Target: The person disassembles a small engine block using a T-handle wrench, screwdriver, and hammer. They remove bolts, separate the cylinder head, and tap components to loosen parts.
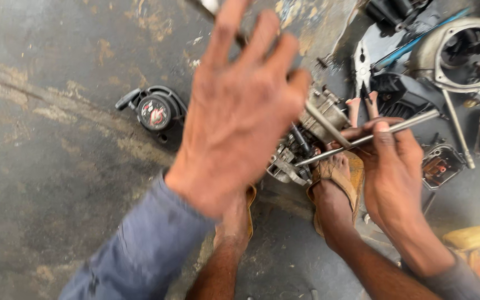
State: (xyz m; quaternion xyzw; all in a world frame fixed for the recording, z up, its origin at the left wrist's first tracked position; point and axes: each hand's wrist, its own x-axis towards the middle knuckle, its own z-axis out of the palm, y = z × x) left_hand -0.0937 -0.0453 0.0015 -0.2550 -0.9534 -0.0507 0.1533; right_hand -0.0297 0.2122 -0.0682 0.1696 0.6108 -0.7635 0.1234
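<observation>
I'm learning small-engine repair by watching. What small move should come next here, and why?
Probably bring the raised left hand down onto the engine part to steady it. The right hand already holds a metal rod whose tip meets that part, which rests loose on the floor by the sandalled feet.

This is a small-engine repair workshop, worked at floor level. A stained, oil-darkened concrete floor (56, 166) spreads left of a greasy grey metal carburettor-like engine block (312, 133); right of it lie a round aluminium engine housing (465, 53), red-handled pliers (362, 83) and loose parts.
</observation>
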